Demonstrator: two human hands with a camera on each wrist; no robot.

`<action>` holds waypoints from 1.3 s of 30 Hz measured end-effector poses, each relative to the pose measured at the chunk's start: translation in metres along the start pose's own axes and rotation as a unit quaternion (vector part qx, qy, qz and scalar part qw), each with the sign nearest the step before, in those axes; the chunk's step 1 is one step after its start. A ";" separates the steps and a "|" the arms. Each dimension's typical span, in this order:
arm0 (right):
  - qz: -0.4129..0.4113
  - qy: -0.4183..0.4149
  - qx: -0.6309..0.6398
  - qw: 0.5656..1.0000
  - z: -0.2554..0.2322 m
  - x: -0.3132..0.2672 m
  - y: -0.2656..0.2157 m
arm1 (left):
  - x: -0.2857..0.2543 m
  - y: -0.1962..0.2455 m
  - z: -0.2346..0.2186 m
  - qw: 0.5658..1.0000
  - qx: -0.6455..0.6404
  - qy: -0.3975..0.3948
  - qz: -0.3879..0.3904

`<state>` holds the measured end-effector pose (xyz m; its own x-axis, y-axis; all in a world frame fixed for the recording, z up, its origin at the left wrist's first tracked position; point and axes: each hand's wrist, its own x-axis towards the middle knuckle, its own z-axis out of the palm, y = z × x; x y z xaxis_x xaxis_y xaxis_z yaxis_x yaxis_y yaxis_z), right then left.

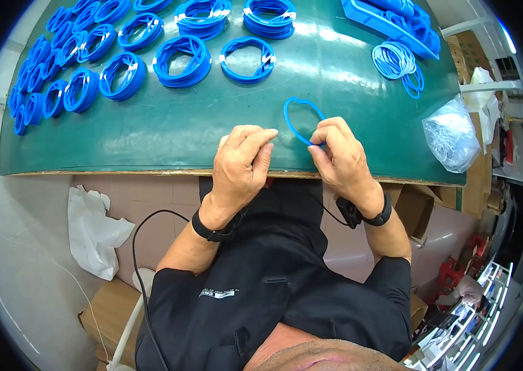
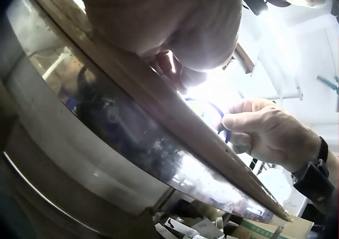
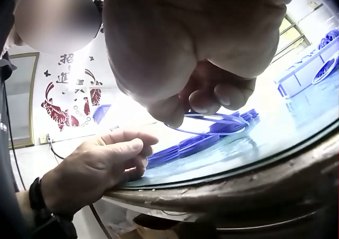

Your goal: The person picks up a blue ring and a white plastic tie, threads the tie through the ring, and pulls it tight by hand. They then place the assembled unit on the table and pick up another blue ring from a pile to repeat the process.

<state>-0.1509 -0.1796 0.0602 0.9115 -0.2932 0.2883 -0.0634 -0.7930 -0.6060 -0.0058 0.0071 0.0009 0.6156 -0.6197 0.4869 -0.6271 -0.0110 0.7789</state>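
Observation:
Thumb and fingers of my right hand point(image 1: 343, 154) pinch a loop of blue cord point(image 1: 287, 119) at its near right side. The loop stands out ahead of the fingertips, over the green table point(image 1: 230, 117) near its front edge. My left hand point(image 1: 240, 157) is held to the left of it, apart from the loop. Its fingers are loosely curled, index finger toward the loop, with nothing visible in them. From the right wrist view, the left hand point(image 3: 100, 162) shows its thumb close to the index finger. A thin arc of the loop point(image 2: 217, 111) appears in the left wrist view.
Several blue coils point(image 1: 161, 62) with white bands stand in rows across the table's back left. A lighter blue coil point(image 1: 385, 60) lies at the right beside a blue tray point(image 1: 366, 18) of more coils. A plastic bag point(image 1: 451, 139) sits at the right edge.

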 end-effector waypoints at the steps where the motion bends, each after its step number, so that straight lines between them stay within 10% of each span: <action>1: -0.008 0.006 -0.004 1.000 0.000 0.007 0.000 | 0.000 0.000 -0.001 1.000 0.001 0.004 0.000; 17: -0.113 0.026 -0.103 0.988 0.057 0.129 0.012 | 0.002 0.002 -0.005 0.999 0.010 -0.034 -0.001; 39: -0.139 -0.016 -0.142 0.980 0.067 0.129 0.021 | 0.002 0.001 -0.004 0.998 0.021 -0.055 0.011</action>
<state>-0.0072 -0.1981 0.0348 0.9215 -0.0320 0.3870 0.0824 -0.9578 -0.2754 -0.0031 0.0094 0.0042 0.5468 -0.7032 0.4545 -0.6608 -0.0291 0.7500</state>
